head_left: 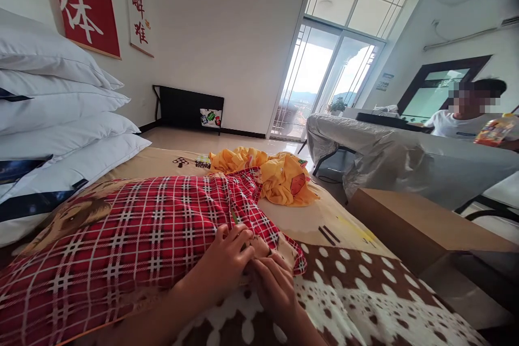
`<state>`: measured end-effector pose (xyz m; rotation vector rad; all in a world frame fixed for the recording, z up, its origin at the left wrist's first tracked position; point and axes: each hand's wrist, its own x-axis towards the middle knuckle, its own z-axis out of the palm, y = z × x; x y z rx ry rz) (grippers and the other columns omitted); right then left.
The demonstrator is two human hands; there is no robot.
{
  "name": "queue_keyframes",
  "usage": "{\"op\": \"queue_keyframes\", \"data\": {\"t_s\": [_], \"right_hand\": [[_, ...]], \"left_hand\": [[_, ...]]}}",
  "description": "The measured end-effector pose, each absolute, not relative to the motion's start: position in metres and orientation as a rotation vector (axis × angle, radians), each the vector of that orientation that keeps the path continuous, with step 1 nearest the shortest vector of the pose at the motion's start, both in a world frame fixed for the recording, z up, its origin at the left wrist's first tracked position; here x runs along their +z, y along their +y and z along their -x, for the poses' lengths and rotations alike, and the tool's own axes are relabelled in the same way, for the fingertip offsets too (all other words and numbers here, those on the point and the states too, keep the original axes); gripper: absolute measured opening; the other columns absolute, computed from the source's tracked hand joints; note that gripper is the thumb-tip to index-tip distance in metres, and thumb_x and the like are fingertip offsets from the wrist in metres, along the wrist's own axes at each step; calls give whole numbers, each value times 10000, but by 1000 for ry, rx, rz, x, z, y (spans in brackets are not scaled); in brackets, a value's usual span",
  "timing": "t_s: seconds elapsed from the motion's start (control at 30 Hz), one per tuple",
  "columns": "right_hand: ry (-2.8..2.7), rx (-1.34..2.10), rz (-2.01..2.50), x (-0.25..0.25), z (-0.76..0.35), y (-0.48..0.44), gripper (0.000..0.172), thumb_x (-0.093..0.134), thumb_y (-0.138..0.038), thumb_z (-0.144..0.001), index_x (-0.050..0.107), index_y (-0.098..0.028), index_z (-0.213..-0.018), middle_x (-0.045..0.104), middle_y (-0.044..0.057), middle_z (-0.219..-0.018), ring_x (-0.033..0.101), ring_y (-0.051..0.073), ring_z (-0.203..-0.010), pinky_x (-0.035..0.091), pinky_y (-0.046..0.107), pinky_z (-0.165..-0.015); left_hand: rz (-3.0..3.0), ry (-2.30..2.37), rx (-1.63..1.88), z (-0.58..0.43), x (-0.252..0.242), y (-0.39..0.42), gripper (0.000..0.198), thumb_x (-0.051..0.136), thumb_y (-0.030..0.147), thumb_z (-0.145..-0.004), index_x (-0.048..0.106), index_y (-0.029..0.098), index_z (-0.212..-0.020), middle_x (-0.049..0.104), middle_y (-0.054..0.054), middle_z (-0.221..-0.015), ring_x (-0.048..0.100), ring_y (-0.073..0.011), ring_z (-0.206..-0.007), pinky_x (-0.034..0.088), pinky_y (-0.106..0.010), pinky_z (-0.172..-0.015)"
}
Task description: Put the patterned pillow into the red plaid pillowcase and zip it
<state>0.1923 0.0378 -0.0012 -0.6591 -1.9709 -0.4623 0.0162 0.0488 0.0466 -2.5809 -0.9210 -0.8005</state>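
Note:
A pillow in a red plaid cover (133, 238) lies across the bed in front of me. My left hand (227, 265) is curled on the cover's open edge at the pillow's right end, fingers pinching the fabric. My right hand (273, 281) is right beside it, fingers bent and gripping the same edge. A bit of the pale pillow inside shows between the two hands. The brown bedspread with white spots (365, 297) lies under my hands.
Several white pillows (57, 124) are stacked at the left. A crumpled yellow cloth (275, 173) lies further up the bed. A cardboard box (413, 221) stands at the right bedside. Another person (466, 113) sits behind a covered table (389, 157).

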Motion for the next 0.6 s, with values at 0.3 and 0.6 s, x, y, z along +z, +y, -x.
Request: {"op": "queue_keyframes", "data": {"t_s": [0.3,0.6], "right_hand": [[-1967,-372,686,-3,-192,39,159,546,-55,-880,576,-150,-1005,658,35,-755,589,136,-645,469,295,-667],[-2012,-311,817,-6,-184,37,94,509,-144,-855,517,-197,-779,589,4,-674,559,143,-612,454,293,-663]], "left_hand": [[2872,-1037,-633,-11,49,54,194,439,96,-868,530,175,-1020,522,-105,-1231,370,-276,-1248,270,-450,-974],[2946,-1165,-792,-14,43,61,193,339,112,-948,519,180,-957,550,-64,-1154,438,-222,-1085,290,-418,-927]]}}
